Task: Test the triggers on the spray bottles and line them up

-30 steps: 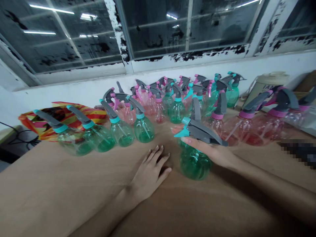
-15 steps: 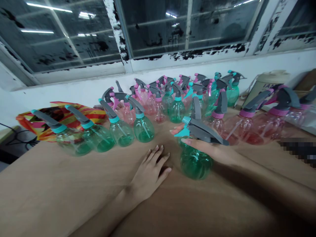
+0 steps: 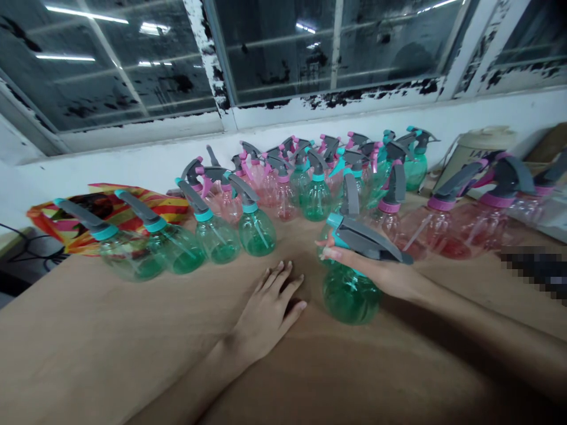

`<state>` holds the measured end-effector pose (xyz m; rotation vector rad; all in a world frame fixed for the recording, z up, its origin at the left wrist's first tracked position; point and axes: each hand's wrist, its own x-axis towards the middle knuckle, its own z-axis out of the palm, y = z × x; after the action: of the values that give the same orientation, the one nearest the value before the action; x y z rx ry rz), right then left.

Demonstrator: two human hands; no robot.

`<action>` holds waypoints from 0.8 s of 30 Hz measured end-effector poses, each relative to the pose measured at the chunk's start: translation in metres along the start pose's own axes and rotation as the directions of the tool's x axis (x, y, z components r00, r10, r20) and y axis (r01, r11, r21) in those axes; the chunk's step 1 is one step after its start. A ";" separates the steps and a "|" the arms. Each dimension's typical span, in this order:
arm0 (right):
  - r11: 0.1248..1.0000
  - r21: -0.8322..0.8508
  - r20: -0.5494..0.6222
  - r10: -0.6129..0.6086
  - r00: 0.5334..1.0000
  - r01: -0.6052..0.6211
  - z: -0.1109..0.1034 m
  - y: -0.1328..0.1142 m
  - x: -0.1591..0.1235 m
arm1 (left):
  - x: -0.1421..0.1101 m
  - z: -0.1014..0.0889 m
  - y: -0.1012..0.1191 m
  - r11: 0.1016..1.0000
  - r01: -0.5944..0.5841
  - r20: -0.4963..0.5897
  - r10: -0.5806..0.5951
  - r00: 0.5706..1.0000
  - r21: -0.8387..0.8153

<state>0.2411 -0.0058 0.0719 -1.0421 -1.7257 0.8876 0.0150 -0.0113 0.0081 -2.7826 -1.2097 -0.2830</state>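
While the right hand (image 3: 383, 268) grips it at the neck, a green spray bottle (image 3: 352, 298) stands upright just right of the centre of the frame, its grey sprayer head (image 3: 370, 239) pointing its teal nozzle end toward the left. The fingers of this hand are closed around the neck below the head: one digit lies along the near side, a second fingertip shows just beyond it at the trigger side, and the remaining digits are hidden. The bottle's round body is below the fingers, and the head is above them. Left of the bottle and apart from it, the left hand (image 3: 268, 313) lies palm down on the wooden table (image 3: 101, 348), fingers extended and slightly spread, holding nothing. Beyond the left hand, four green bottles (image 3: 221, 242) with teal collars form a row from centre to left. Several pink bottles (image 3: 452, 239) occupy the right of the frame. A mixed group of pink and green bottles (image 3: 316, 198) fills the centre behind. A red and yellow patterned bag (image 3: 170, 206) lies at the left; a cream container (image 3: 491, 144) with dark lettering is positioned at the upper right. Windows (image 3: 283, 53) span the top.
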 end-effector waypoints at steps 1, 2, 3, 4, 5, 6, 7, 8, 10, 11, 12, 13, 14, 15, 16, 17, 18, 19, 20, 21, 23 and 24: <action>1.000 0.009 0.004 -0.022 1.000 0.022 0.000 0.000 0.001 | 0.000 0.000 0.000 1.000 0.000 -0.003 0.000 1.000 -0.001; 0.999 0.026 0.016 -0.045 0.999 0.045 0.000 -0.001 0.001 | 0.000 0.000 0.000 1.000 0.000 -0.004 0.000 1.000 -0.003; 0.996 0.049 0.027 -0.070 0.997 0.069 -0.001 -0.002 0.002 | 0.000 0.000 0.000 1.000 0.000 -0.004 0.000 1.000 -0.004; 0.993 0.073 0.037 -0.093 0.995 0.090 -0.001 -0.003 0.003 | 0.000 0.000 0.000 1.000 0.001 -0.001 -0.001 1.000 -0.004; 0.990 0.094 0.042 -0.113 0.993 0.109 -0.002 -0.003 0.003 | 0.000 -0.001 0.000 1.000 0.002 0.003 -0.002 1.000 -0.002; 0.987 0.109 0.049 -0.123 0.991 0.117 -0.003 -0.004 0.004 | 0.000 -0.001 0.000 1.000 0.003 0.010 -0.003 1.000 0.000; 0.986 0.120 0.052 -0.126 0.991 0.119 -0.003 -0.004 0.004 | 0.000 -0.001 0.001 1.000 0.005 0.016 -0.005 1.000 0.002; 0.985 0.130 0.060 -0.124 0.990 0.115 -0.003 -0.004 0.004 | 0.001 -0.002 0.001 1.000 0.006 0.021 -0.006 1.000 0.003; 0.983 0.156 0.077 -0.112 0.991 0.098 -0.004 -0.002 0.003 | 0.001 -0.002 0.001 1.000 0.009 0.024 -0.009 1.000 -0.004; 0.982 0.170 0.086 -0.101 0.991 0.085 -0.004 -0.001 0.003 | 0.001 -0.003 0.001 1.000 0.009 0.022 -0.009 1.000 -0.009; 0.981 0.181 0.096 -0.095 0.991 0.076 -0.004 -0.001 0.002 | 0.000 -0.002 0.001 1.000 0.009 0.020 -0.009 1.000 -0.014; 0.979 0.190 0.107 -0.091 0.990 0.070 -0.004 0.000 0.002 | 0.000 -0.002 0.001 1.000 0.009 0.017 -0.009 1.000 -0.017; 0.978 0.198 0.121 -0.088 0.989 0.063 -0.004 0.001 0.002 | 0.000 -0.002 0.001 1.000 0.010 0.014 -0.010 1.000 -0.017; 0.977 0.204 0.135 -0.086 0.987 0.057 -0.004 0.001 0.002 | 0.000 -0.001 0.001 1.000 0.010 0.009 -0.010 1.000 -0.016; 0.977 0.207 0.147 -0.087 0.985 0.056 -0.004 0.001 0.002 | 0.000 0.000 0.000 1.000 0.010 0.007 -0.010 1.000 -0.014; 0.977 0.207 0.156 -0.091 0.984 0.057 -0.005 0.001 0.002 | 0.000 0.000 0.000 1.000 0.008 0.005 -0.008 1.000 -0.011; 0.977 0.203 0.161 -0.091 0.983 0.058 -0.005 0.001 0.003 | 0.000 0.001 0.000 1.000 0.006 0.004 -0.006 1.000 -0.008; 0.979 0.198 0.166 -0.091 0.982 0.058 -0.006 0.000 0.003 | 0.000 0.002 0.000 1.000 0.004 0.004 -0.004 1.000 -0.005; 0.979 0.193 0.170 -0.092 0.981 0.059 -0.007 -0.001 0.003 | 0.000 0.002 -0.001 1.000 0.002 0.005 -0.002 1.000 -0.002; 0.980 0.188 0.174 -0.091 0.981 0.057 -0.008 -0.002 0.003 | 0.000 0.002 -0.001 1.000 0.001 0.006 -0.001 1.000 0.001; 0.982 0.177 0.179 -0.092 0.980 0.060 -0.009 -0.003 0.004 | 0.000 0.002 -0.001 1.000 0.003 0.009 -0.003 1.000 0.005; 0.983 0.173 0.175 -0.096 0.980 0.065 -0.009 -0.004 0.004 | 0.000 0.001 0.000 1.000 0.004 0.009 -0.004 1.000 0.005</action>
<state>0.2476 -0.0029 0.0794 -0.7952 -1.7966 1.0828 0.0151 -0.0105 0.0069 -2.7810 -1.2164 -0.2676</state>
